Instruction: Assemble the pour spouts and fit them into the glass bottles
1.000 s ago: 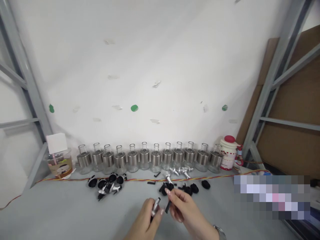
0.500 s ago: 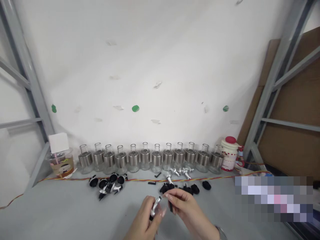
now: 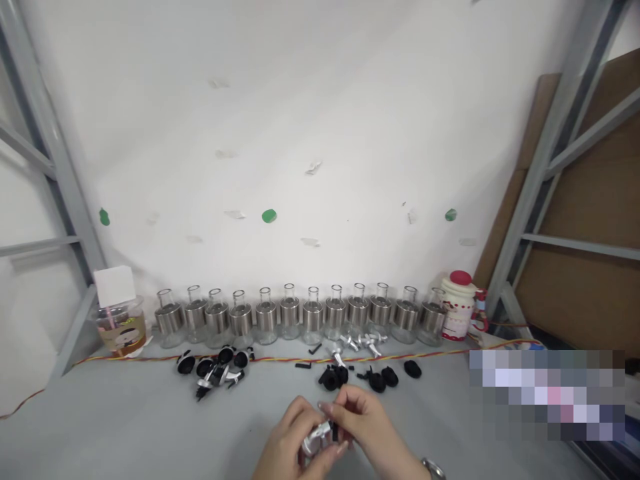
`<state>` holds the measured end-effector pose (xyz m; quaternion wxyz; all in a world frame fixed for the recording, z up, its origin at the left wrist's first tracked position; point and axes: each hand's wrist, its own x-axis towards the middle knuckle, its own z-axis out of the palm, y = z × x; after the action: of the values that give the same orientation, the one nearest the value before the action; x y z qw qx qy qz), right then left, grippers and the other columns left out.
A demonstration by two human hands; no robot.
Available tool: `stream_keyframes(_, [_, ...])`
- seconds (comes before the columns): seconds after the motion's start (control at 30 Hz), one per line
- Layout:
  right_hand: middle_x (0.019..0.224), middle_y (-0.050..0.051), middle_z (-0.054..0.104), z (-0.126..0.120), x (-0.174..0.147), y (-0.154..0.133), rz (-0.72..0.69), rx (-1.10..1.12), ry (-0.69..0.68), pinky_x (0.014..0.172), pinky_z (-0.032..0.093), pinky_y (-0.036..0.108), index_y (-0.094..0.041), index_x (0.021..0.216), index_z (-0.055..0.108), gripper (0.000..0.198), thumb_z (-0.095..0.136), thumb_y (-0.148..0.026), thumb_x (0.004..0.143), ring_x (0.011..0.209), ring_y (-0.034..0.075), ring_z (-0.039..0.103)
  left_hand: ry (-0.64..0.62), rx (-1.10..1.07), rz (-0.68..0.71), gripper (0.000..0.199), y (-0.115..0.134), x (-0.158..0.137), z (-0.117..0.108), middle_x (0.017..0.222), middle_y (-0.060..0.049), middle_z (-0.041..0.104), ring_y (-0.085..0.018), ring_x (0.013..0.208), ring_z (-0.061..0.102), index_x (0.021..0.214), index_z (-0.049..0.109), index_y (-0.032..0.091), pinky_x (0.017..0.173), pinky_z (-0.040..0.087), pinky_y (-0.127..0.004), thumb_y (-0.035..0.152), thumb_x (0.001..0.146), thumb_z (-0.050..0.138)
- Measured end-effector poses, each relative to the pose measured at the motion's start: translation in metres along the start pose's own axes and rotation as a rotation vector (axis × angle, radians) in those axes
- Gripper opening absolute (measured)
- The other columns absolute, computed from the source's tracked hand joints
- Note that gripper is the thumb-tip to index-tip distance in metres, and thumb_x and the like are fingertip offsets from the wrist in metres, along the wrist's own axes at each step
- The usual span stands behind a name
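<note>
Low in the middle, my left hand [image 3: 286, 441] is closed around a silver pourer top [image 3: 314, 441], tilted with its narrow end to the right. The fingers of my right hand [image 3: 369, 420] pinch a small black plastic piece [image 3: 335, 433] against that end. Whether the two parts are joined I cannot tell, as fingers cover the contact. Beyond my hands lie loose silver spouts [image 3: 339, 357] and black caps [image 3: 377, 381]. To the left is a pile of black-and-silver pourer tops [image 3: 220, 375].
Several glass bottles with metal sleeves [image 3: 266, 315] line the wall. A drink cup [image 3: 123, 330] stands at the left, a white jar with red lid [image 3: 457, 310] at the right. A twisted red-yellow wire [image 3: 280, 360] crosses the grey table [image 3: 150, 427]. Metal posts frame both sides.
My right hand has brought the black piece up to the silver pourer top. My left hand has turned the pourer top, so its narrow end points more to the right.
</note>
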<state>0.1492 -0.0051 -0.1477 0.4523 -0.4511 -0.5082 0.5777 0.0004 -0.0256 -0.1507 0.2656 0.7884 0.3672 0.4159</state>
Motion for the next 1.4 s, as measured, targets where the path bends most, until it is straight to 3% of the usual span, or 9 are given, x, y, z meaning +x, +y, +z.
stream_keyframes(0.17, [0.035, -0.008, 0.042, 0.002, 0.002, 0.01, -0.01, -0.051, -0.036, 0.033, 0.023, 0.018, -0.019, 0.051, 0.04, 0.051, 0.067, -0.062, 0.052, 0.031, 0.005, 0.035, -0.08, 0.221, 0.098, 0.013, 0.0, -0.002, -0.005, 0.074, -0.003, 0.052, -0.013, 0.065, 0.054, 0.08, 0.061, 0.018, 0.06, 0.042, -0.019, 0.027, 0.081, 0.051])
stream_keyframes(0.23, [0.037, -0.008, 0.043, 0.001, 0.001, 0.007, -0.037, -0.054, -0.056, 0.034, 0.024, 0.018, -0.02, 0.053, 0.04, 0.049, 0.064, -0.062, 0.056, 0.032, 0.005, 0.036, -0.116, 0.277, 0.164, 0.012, -0.001, -0.003, -0.009, 0.075, -0.005, 0.053, -0.013, 0.065, 0.054, 0.082, 0.059, 0.017, 0.06, 0.043, -0.019, 0.018, 0.08, 0.048])
stream_keyframes(0.3, [0.043, -0.005, 0.048, -0.001, -0.002, -0.001, -0.092, -0.064, -0.108, 0.038, 0.031, 0.019, -0.018, 0.057, 0.044, 0.045, 0.059, -0.061, 0.065, 0.036, 0.007, 0.04, -0.069, 0.252, 0.16, 0.013, -0.001, -0.002, -0.012, 0.073, -0.004, 0.052, -0.014, 0.065, 0.053, 0.079, 0.056, 0.017, 0.06, 0.042, -0.02, 0.012, 0.078, 0.044])
stream_keyframes(0.47, [0.067, 0.001, 0.057, -0.007, -0.012, -0.019, -0.25, -0.146, -0.224, 0.061, 0.042, 0.026, -0.015, 0.081, 0.058, 0.03, 0.054, -0.045, 0.078, 0.061, 0.012, 0.053, 0.143, 0.019, -0.167, 0.026, 0.003, 0.005, -0.012, 0.063, 0.001, 0.043, -0.012, 0.058, 0.046, 0.06, 0.043, 0.018, 0.053, 0.035, -0.02, 0.026, 0.084, 0.04])
stream_keyframes(0.63, [0.062, -0.002, 0.049, -0.018, -0.015, -0.022, -0.303, -0.31, -0.194, 0.059, 0.037, 0.024, -0.017, 0.071, 0.051, 0.027, 0.046, -0.04, 0.085, 0.06, 0.011, 0.046, 0.038, -0.127, -0.354, 0.024, 0.003, 0.007, -0.011, 0.059, 0.006, 0.037, -0.01, 0.05, 0.039, 0.069, 0.041, 0.02, 0.049, 0.032, -0.02, 0.04, 0.082, 0.045])
stream_keyframes(0.77, [0.06, -0.004, 0.044, -0.023, -0.016, -0.026, -0.294, -0.298, -0.253, 0.056, 0.035, 0.023, -0.019, 0.072, 0.044, 0.029, 0.039, -0.043, 0.088, 0.055, 0.01, 0.04, -0.039, 0.124, -0.272, 0.033, 0.006, 0.004, -0.019, 0.081, -0.002, 0.048, -0.016, 0.069, 0.048, 0.094, 0.042, 0.017, 0.065, 0.039, -0.026, 0.038, 0.074, 0.057])
stream_keyframes(0.93, [0.061, -0.004, 0.04, -0.013, -0.024, -0.029, -0.307, -0.481, -0.255, 0.062, 0.034, 0.025, -0.021, 0.072, 0.041, 0.032, 0.029, -0.043, 0.091, 0.06, 0.012, 0.039, -0.286, 0.238, -0.167, 0.017, 0.014, 0.002, -0.023, 0.093, -0.008, 0.047, -0.019, 0.076, 0.052, 0.097, 0.043, 0.017, 0.068, 0.041, -0.028, 0.029, 0.085, 0.038])
stream_keyframes(1.1, [0.068, -0.001, 0.045, -0.002, -0.033, -0.031, -0.437, -0.696, -0.131, 0.072, 0.034, 0.028, -0.021, 0.071, 0.042, 0.032, 0.026, -0.039, 0.092, 0.072, 0.015, 0.04, -0.296, 0.268, -0.13, 0.018, 0.015, 0.002, -0.021, 0.095, -0.008, 0.046, -0.018, 0.075, 0.054, 0.096, 0.042, 0.019, 0.066, 0.041, -0.027, 0.025, 0.088, 0.028])
stream_keyframes(1.4, [0.065, -0.002, 0.039, 0.001, -0.028, -0.017, -0.368, -0.525, -0.059, 0.063, 0.035, 0.026, -0.022, 0.067, 0.035, 0.034, 0.025, -0.044, 0.091, 0.069, 0.014, 0.04, -0.311, 0.313, -0.113, 0.018, 0.021, 0.004, -0.027, 0.093, -0.007, 0.045, -0.018, 0.078, 0.054, 0.094, 0.042, 0.019, 0.07, 0.041, -0.028, 0.025, 0.089, 0.026])
